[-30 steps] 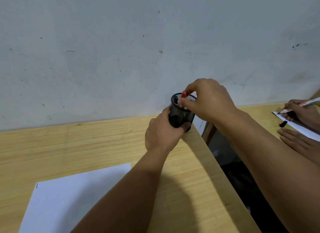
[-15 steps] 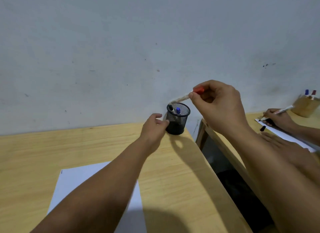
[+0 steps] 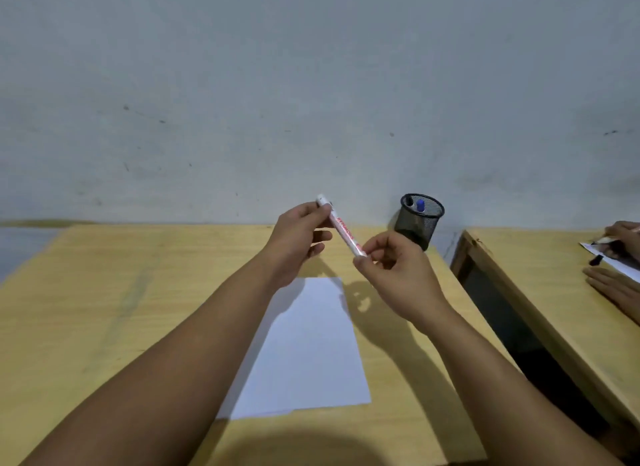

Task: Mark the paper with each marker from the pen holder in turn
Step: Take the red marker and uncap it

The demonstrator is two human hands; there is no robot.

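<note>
A white marker with red lettering (image 3: 341,228) is held slanted in the air above the desk. My left hand (image 3: 298,245) pinches its upper far end and my right hand (image 3: 394,271) grips its lower end, hiding the cap there. A white sheet of paper (image 3: 308,347) lies flat on the wooden desk (image 3: 121,309) below my hands. The black mesh pen holder (image 3: 419,221) stands at the desk's far right corner against the wall, with a blue-capped marker (image 3: 420,205) and a dark one inside.
A grey wall rises right behind the desk. A gap separates my desk from a second wooden desk (image 3: 540,292) on the right, where another person's hands (image 3: 620,243) hold a marker over a paper.
My right hand carried the red marker from the holder to the middle above the paper. My left hand let go of the holder and took the marker's other end. The view shifted left.
</note>
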